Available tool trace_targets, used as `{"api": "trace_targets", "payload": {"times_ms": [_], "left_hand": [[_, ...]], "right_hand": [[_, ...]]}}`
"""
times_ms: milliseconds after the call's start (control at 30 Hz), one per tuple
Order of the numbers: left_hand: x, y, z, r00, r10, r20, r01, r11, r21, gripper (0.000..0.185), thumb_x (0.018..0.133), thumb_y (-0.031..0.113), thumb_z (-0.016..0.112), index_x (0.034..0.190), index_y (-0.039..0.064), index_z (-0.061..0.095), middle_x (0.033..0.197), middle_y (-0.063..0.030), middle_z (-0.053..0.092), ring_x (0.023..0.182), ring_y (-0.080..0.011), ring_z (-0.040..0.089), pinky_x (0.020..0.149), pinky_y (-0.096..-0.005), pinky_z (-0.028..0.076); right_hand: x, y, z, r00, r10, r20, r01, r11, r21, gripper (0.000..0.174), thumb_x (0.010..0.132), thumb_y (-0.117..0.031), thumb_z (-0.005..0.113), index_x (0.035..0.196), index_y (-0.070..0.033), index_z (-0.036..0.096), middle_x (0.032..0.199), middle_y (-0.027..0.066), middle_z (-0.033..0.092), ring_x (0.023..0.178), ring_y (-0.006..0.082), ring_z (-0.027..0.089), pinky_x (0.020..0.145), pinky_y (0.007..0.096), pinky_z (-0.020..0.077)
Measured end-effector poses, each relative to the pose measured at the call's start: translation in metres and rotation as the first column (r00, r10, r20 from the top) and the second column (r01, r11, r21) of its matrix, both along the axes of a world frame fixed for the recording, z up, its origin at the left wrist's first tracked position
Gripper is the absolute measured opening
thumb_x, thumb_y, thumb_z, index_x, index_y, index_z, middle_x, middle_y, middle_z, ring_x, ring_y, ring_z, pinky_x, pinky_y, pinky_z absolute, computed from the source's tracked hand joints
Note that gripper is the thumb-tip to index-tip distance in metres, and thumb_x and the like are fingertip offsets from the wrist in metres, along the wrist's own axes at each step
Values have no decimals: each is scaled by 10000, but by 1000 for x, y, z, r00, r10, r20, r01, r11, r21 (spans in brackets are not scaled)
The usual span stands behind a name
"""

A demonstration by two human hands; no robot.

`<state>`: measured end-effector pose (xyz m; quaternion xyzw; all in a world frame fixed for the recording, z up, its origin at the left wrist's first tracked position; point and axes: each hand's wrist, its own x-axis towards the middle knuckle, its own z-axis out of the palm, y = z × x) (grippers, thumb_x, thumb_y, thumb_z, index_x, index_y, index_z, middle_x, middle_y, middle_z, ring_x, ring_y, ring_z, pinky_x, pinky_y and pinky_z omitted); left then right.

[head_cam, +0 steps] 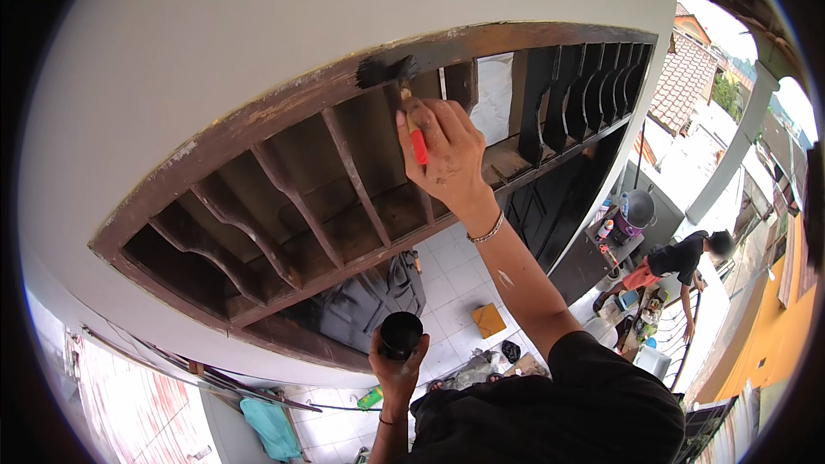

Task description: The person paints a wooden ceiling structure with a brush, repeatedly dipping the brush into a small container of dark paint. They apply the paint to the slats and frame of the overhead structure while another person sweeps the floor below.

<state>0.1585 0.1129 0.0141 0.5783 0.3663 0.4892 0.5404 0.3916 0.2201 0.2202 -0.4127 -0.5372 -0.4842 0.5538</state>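
My right hand [445, 145] grips a paintbrush [417, 138] with a red-ended wooden handle. Its dark bristles press on the upper rail of a wooden transom frame [271, 106], beside a fresh black patch [377, 71]. Lower down, my left hand [396, 367] holds a cup of black paint [401, 335] upright. Brown wooden slats [290, 190] fill the frame's left part; those at the right end [573, 90] are black. Behind the gap between them shows a white sheet [496, 93].
A dark panelled door [541, 206] stands below the frame's right side. White floor tiles [445, 270] carry a yellow-brown box [488, 321] and plastic bags [477, 370]. At right, another person [673, 264] bends by a railing, near a table [599, 258] with a large pot [638, 209].
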Motion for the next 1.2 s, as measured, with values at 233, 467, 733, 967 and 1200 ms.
{"api": "trace_targets", "payload": {"times_ms": [233, 467, 733, 967, 1200], "left_hand": [[-4, -1, 7, 999, 35, 13, -36, 999, 9, 450, 761, 63, 890, 1121, 3, 628, 985, -57, 705, 885, -128, 665, 813, -268, 528], [2, 0, 4, 1000, 7, -25, -7, 1000, 19, 430, 773, 78, 889, 1107, 11, 628, 981, -49, 702, 874, -118, 653, 801, -264, 521], [0, 2, 3, 1000, 10, -9, -10, 1000, 12, 444, 769, 104, 905, 1105, 17, 629, 990, -43, 697, 881, -113, 643, 810, -266, 517], [4, 5, -1, 999, 10, -40, -8, 999, 42, 451, 765, 98, 906, 1110, 10, 630, 992, -45, 700, 883, -117, 647, 802, -264, 519], [4, 6, 2, 1000, 10, 14, -10, 1000, -23, 439, 748, 58, 881, 1107, 19, 632, 976, -37, 690, 875, -122, 643, 801, -261, 510]], "right_hand": [[44, -19, 10, 957, -169, -238, 201, 972, 118, 154, 846, -21, 733, 964, -61, 643, 898, 60, 662, 717, 251, 628, 577, 345, 504], [5, -20, 10, 996, 82, 25, -81, 996, -36, 147, 859, -24, 740, 998, -38, 696, 928, 93, 684, 782, 288, 674, 620, 333, 524], [54, -26, 20, 962, -142, -232, 143, 990, -15, 191, 853, -15, 738, 1039, -59, 726, 902, 90, 675, 726, 283, 660, 620, 331, 520], [15, -31, 8, 997, 22, -71, -27, 997, -69, 243, 807, -42, 770, 1029, -107, 694, 970, 43, 654, 803, 257, 664, 644, 363, 541], [50, -30, 16, 961, -110, -256, 93, 993, -77, 263, 807, -2, 747, 1046, -110, 731, 964, 68, 666, 739, 265, 659, 635, 361, 534]]}}
